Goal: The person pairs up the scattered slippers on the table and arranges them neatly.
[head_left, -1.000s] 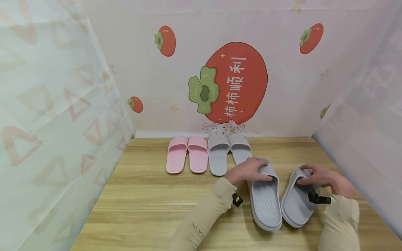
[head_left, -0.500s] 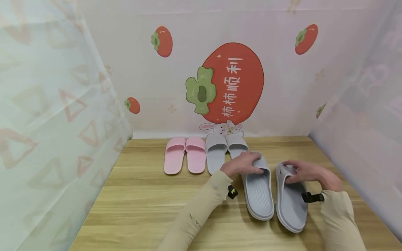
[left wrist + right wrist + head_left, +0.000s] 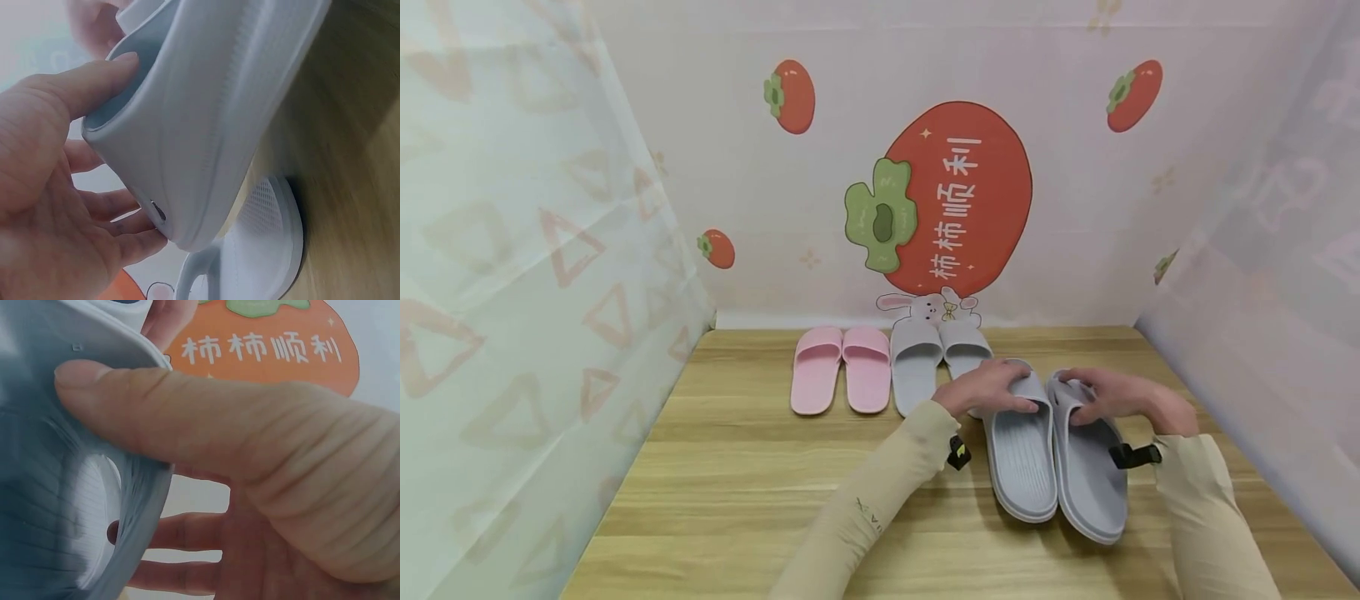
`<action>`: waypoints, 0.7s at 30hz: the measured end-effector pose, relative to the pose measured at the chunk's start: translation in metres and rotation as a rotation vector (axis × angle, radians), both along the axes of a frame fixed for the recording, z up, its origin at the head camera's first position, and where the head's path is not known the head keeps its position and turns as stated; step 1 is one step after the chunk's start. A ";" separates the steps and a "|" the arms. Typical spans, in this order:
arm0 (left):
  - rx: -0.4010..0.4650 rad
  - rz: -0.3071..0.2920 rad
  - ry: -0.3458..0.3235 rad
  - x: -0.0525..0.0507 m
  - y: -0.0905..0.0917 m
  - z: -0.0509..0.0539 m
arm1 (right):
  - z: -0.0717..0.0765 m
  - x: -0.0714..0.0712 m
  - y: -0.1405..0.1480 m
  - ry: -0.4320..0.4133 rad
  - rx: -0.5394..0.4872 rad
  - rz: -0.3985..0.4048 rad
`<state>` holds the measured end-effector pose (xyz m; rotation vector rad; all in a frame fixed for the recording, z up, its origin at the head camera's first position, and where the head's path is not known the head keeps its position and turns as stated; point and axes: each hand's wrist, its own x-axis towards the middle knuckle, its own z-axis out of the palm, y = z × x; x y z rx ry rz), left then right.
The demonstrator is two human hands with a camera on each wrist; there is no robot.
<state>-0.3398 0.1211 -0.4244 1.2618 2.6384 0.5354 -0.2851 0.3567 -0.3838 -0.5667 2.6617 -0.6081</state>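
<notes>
Two large grey slippers stand side by side at the right of the table, toes away from me. My left hand (image 3: 988, 387) grips the strap of the left one (image 3: 1024, 462); in the left wrist view its thumb (image 3: 103, 84) is hooked into the opening, the other fingers outside. By its strap my right hand (image 3: 1120, 393) holds the right slipper (image 3: 1093, 487), thumb (image 3: 125, 403) inside and fingers beyond the strap. The inner edges of the two slippers touch or nearly touch. Both look tilted, heels towards me; whether they rest on the wood is unclear.
Against the back wall stand a pair of pink slippers (image 3: 868, 383) and a second grey pair (image 3: 916, 379), its right slipper (image 3: 966, 346) partly covered by my left hand. The wooden table (image 3: 737, 500) meets printed cloth walls at the back and both sides.
The right slipper has moved left and farther back with my right hand, closing the gap to the left slipper. The left slipper has shifted slightly left and back. The view has shifted a little.
</notes>
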 end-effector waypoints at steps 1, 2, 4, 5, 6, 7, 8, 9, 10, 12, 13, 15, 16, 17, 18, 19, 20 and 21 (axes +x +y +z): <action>-0.001 0.001 -0.001 -0.001 0.001 0.000 | 0.001 -0.002 -0.001 0.001 0.011 0.005; -0.002 0.003 -0.003 -0.001 0.002 0.000 | 0.001 -0.003 -0.002 -0.006 0.021 0.003; 0.000 0.005 -0.010 -0.002 0.004 -0.001 | 0.003 -0.006 -0.003 -0.027 0.043 -0.013; 0.004 0.007 -0.012 -0.003 0.005 -0.001 | 0.004 -0.007 -0.003 -0.043 0.053 -0.024; 0.005 0.008 -0.007 -0.004 0.007 -0.002 | 0.004 -0.009 -0.003 -0.053 0.060 -0.030; 0.008 0.009 0.002 -0.006 0.008 -0.003 | 0.005 -0.011 -0.003 -0.060 0.067 -0.034; 0.012 0.009 0.011 -0.007 0.009 -0.004 | 0.005 -0.013 -0.003 -0.064 0.073 -0.036; 0.018 0.012 0.016 -0.008 0.010 -0.005 | 0.005 -0.015 -0.002 -0.071 0.081 -0.039; 0.021 0.015 0.019 -0.009 0.010 -0.005 | 0.005 -0.017 -0.002 -0.070 0.090 -0.039; 0.024 0.030 0.013 -0.011 0.012 -0.005 | 0.006 -0.022 -0.001 -0.072 0.097 -0.033; 0.028 0.036 0.004 -0.011 0.012 -0.004 | 0.006 -0.024 -0.001 -0.072 0.105 -0.032; 0.027 0.050 -0.020 -0.011 0.013 -0.002 | 0.008 -0.028 -0.001 -0.084 0.116 -0.031; 0.025 0.052 -0.023 -0.012 0.014 -0.002 | 0.009 -0.029 -0.001 -0.079 0.121 -0.028; 0.022 0.056 -0.029 -0.013 0.015 -0.002 | 0.009 -0.031 0.000 -0.078 0.123 -0.021; 0.023 0.057 -0.033 -0.014 0.016 -0.002 | 0.010 -0.033 0.000 -0.074 0.132 -0.019; 0.021 0.056 -0.035 -0.015 0.017 -0.002 | 0.010 -0.034 0.001 -0.074 0.140 -0.015; 0.018 0.059 -0.039 -0.017 0.018 -0.002 | 0.010 -0.036 0.002 -0.074 0.144 -0.013; 0.017 0.063 -0.045 -0.018 0.019 -0.002 | 0.010 -0.038 0.004 -0.070 0.152 -0.008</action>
